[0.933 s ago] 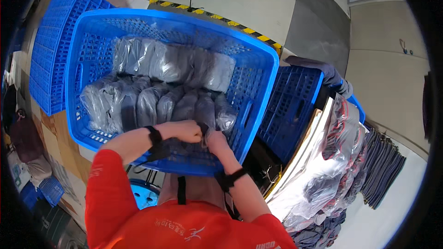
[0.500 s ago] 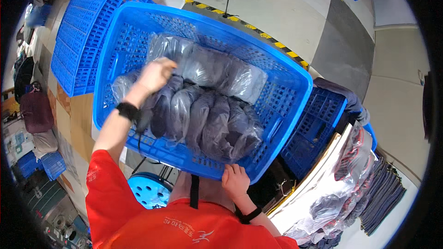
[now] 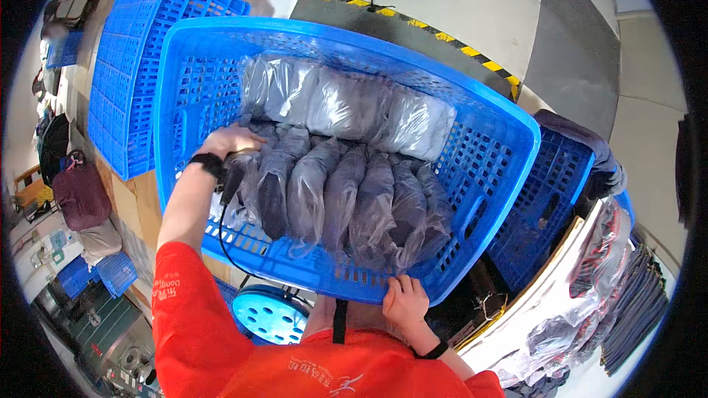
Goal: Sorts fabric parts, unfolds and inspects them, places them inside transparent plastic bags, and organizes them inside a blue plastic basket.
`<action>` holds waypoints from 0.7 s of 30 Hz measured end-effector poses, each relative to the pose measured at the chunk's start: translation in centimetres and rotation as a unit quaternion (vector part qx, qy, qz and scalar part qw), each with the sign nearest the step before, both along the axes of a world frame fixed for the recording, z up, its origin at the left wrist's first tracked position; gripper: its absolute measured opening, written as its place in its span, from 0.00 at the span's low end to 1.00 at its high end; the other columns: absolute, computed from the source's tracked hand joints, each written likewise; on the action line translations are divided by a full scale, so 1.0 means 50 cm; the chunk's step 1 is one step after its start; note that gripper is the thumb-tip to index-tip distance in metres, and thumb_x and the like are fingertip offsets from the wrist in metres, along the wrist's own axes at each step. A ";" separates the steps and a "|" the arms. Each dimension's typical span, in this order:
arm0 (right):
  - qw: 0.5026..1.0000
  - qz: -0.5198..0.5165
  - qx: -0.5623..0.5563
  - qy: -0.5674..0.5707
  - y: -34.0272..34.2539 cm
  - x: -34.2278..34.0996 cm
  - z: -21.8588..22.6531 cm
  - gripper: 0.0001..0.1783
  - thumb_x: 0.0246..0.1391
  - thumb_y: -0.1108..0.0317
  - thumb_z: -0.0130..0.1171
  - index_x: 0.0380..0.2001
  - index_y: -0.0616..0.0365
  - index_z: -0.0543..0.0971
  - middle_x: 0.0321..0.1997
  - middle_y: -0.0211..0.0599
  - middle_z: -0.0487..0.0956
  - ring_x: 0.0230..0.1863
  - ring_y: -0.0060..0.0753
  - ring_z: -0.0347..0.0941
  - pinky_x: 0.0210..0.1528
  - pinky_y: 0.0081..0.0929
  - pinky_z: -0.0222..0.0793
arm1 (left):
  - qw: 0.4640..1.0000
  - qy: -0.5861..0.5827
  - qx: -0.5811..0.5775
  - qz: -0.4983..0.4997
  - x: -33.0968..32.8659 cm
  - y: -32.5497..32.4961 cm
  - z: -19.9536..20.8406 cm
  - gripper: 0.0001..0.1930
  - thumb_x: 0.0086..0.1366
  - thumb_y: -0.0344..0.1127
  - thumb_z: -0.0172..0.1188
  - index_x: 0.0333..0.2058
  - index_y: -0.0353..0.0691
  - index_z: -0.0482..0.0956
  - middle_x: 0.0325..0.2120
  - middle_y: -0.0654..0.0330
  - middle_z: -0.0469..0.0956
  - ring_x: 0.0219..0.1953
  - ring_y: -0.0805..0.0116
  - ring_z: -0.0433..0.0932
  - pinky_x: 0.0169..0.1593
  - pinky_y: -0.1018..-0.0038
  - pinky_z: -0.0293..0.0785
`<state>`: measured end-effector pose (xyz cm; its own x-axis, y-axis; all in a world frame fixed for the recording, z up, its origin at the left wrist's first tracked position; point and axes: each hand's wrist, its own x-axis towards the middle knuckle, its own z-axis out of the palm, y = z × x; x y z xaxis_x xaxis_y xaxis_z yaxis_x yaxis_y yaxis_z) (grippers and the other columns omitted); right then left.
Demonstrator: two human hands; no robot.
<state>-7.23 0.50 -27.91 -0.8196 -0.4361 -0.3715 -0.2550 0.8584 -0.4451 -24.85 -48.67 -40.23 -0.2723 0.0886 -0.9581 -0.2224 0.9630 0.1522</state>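
Observation:
A large blue plastic basket (image 3: 509,199) stands in front of me. Along its far side lies a row of clear-bagged grey bundles (image 3: 343,107). Nearer to me, several dark folded cloth bundles (image 3: 306,184) in clear plastic bags stand side by side. At the left end of this near row, my left hand (image 3: 232,140) has its fingers curled over the top of a bagged bundle; its fingertips are partly hidden. My right hand (image 3: 405,301) is closed over the basket's near rim, right of the middle.
Blue crates (image 3: 133,74) are stacked on the left. Another blue crate (image 3: 542,206) with dark cloth over it stands on the right, near bagged goods (image 3: 560,332). A black cord (image 3: 228,247) hangs across the near rim above a round blue stool (image 3: 269,315). Yellow-black tape (image 3: 442,35) marks the floor.
My left hand has come down from above the far row to the left end of the near row. My right hand stays on the rim. The whole view has shifted slightly.

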 end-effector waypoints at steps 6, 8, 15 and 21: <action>1.000 -0.004 -0.003 0.010 -0.002 -0.005 -0.008 0.10 0.44 0.64 0.50 0.30 0.53 0.76 0.31 0.33 0.72 0.31 0.38 0.70 0.31 0.31 0.69 | 0.995 0.004 0.087 0.039 -0.070 0.209 0.045 0.30 0.65 0.58 0.35 0.62 0.51 0.54 0.62 0.57 0.54 0.64 0.63 0.52 0.65 0.67 0.45; 1.000 -0.012 -0.011 0.026 0.000 -0.003 -0.009 0.09 0.44 0.64 0.50 0.30 0.52 0.76 0.30 0.33 0.72 0.30 0.37 0.70 0.31 0.31 0.69 | 0.990 -0.072 0.118 -0.003 -0.046 0.255 0.000 0.29 0.69 0.54 0.25 0.63 0.47 0.48 0.65 0.62 0.46 0.66 0.68 0.46 0.67 0.68 0.35; 0.998 -0.038 -0.030 0.047 -0.005 -0.003 -0.012 0.07 0.45 0.62 0.52 0.24 0.52 0.74 0.26 0.33 0.70 0.28 0.37 0.70 0.30 0.31 0.70 | 0.961 -0.259 -0.036 -0.088 -0.136 0.358 0.063 0.34 0.65 0.60 0.29 0.63 0.45 0.49 0.64 0.59 0.48 0.66 0.63 0.45 0.67 0.68 0.37; 0.995 -0.055 -0.040 0.069 0.003 -0.005 -0.011 0.08 0.45 0.61 0.53 0.20 0.52 0.73 0.24 0.32 0.68 0.26 0.36 0.69 0.28 0.32 0.69 | 0.978 -0.073 0.151 -0.122 -0.055 0.512 0.028 0.28 0.68 0.55 0.25 0.64 0.53 0.46 0.65 0.66 0.43 0.67 0.64 0.42 0.67 0.65 0.35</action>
<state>-7.50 0.66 -28.46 -0.9044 -0.3655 -0.2202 -0.2252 0.8472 -0.4812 -27.61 -23.08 -38.83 -0.0692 0.4182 -0.9057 -0.0313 0.9065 0.4210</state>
